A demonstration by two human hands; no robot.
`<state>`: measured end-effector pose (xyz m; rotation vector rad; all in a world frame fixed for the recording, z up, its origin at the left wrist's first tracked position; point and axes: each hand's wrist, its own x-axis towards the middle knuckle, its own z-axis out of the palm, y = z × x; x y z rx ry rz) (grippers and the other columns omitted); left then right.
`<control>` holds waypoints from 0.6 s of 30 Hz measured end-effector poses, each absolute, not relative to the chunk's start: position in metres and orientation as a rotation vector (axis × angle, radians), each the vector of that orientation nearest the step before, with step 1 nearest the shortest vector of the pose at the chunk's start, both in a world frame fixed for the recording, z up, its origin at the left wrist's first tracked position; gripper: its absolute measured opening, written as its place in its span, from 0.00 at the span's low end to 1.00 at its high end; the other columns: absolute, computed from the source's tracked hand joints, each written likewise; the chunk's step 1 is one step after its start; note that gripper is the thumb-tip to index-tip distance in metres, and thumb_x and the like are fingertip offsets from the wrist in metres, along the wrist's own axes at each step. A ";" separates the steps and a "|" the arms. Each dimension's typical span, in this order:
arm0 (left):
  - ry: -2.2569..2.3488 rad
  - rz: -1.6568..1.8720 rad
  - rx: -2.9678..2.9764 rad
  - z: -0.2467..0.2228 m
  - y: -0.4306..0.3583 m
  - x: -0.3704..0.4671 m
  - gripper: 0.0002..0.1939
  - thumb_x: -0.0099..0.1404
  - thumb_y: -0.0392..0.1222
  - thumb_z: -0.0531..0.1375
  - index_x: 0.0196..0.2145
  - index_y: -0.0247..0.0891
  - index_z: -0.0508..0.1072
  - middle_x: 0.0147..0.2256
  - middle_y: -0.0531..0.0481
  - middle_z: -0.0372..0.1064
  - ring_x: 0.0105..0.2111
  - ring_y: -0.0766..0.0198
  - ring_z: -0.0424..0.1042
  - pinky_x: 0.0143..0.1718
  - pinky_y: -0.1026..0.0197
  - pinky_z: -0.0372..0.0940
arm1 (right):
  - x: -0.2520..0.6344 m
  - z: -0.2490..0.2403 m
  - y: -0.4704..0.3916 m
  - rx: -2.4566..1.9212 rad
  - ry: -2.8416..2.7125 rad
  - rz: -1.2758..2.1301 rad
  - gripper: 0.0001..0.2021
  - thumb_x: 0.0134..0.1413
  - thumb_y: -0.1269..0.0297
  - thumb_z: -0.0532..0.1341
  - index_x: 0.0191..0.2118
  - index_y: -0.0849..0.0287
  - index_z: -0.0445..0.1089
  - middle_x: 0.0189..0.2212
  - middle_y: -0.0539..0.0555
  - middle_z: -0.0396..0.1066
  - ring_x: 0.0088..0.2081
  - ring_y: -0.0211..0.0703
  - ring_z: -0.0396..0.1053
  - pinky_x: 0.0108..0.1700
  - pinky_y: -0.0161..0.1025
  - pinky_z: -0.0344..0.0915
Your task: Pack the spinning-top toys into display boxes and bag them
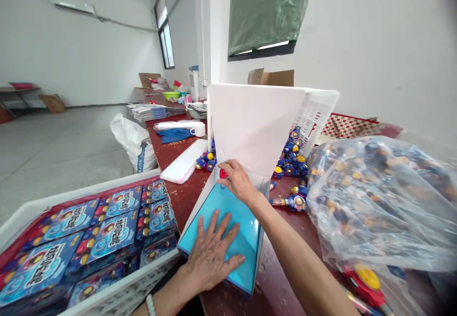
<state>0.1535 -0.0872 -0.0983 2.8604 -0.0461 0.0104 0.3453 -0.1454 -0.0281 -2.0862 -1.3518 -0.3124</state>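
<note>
A bright blue flat box (246,230) lies tilted inside an open white box, whose raised lid (255,125) stands upright behind it. My left hand (214,254) rests flat on the blue surface with its fingers spread. At the far end of the blue box, my right hand (237,180) has its fingers bent together at a small red piece (223,172). Whether the fingers grip that piece or only touch it is hard to tell, as they partly cover it.
A white crate (117,190) of packaged toy boxes stands at the left. Blue and yellow toys (291,163) lie behind the lid and to its right, by a large clear plastic bag (378,202) of toys. A white foam slab (183,161) and a cup (198,129) are on the table.
</note>
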 end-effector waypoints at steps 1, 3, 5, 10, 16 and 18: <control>-0.045 0.009 2.866 -0.098 -0.087 0.154 0.36 0.64 0.69 0.41 0.65 0.54 0.48 0.68 0.51 0.36 0.67 0.41 0.32 0.60 0.24 0.29 | 0.346 -0.029 -0.143 -2.093 -1.345 -0.324 0.25 0.50 0.68 0.69 0.54 0.58 0.66 0.49 0.60 0.64 0.52 0.52 0.64 0.55 0.51 0.64; -0.039 0.004 2.878 -0.098 -0.088 0.154 0.36 0.65 0.68 0.41 0.66 0.54 0.48 0.68 0.51 0.36 0.67 0.41 0.32 0.60 0.24 0.30 | 0.346 -0.030 -0.141 -2.093 -1.351 -0.331 0.25 0.49 0.67 0.69 0.54 0.58 0.67 0.49 0.61 0.63 0.52 0.54 0.63 0.55 0.52 0.63; -0.038 0.004 2.889 -0.098 -0.089 0.155 0.35 0.65 0.68 0.41 0.66 0.55 0.48 0.68 0.51 0.36 0.67 0.41 0.32 0.60 0.24 0.30 | 0.346 -0.029 -0.143 -2.074 -1.383 -0.319 0.24 0.51 0.65 0.68 0.54 0.58 0.68 0.48 0.60 0.65 0.51 0.51 0.65 0.55 0.49 0.63; -0.037 0.006 2.910 -0.100 -0.088 0.155 0.34 0.65 0.68 0.42 0.66 0.57 0.47 0.68 0.53 0.35 0.67 0.42 0.33 0.60 0.25 0.31 | 0.344 -0.025 -0.149 -2.040 -1.440 -0.301 0.23 0.55 0.64 0.66 0.56 0.55 0.66 0.48 0.58 0.65 0.51 0.48 0.65 0.53 0.44 0.65; -0.054 0.063 2.945 -0.107 -0.087 0.156 0.33 0.66 0.65 0.43 0.66 0.58 0.45 0.68 0.55 0.36 0.68 0.43 0.33 0.61 0.25 0.31 | 0.341 -0.027 -0.151 -2.070 -1.416 -0.271 0.23 0.56 0.62 0.65 0.57 0.57 0.65 0.51 0.59 0.63 0.52 0.49 0.64 0.55 0.46 0.62; -0.056 0.071 2.952 -0.108 -0.086 0.156 0.33 0.66 0.65 0.44 0.66 0.59 0.44 0.68 0.55 0.36 0.68 0.43 0.33 0.60 0.24 0.32 | 0.339 -0.026 -0.155 -2.078 -1.437 -0.236 0.22 0.57 0.61 0.64 0.57 0.56 0.66 0.51 0.58 0.65 0.52 0.47 0.65 0.55 0.43 0.62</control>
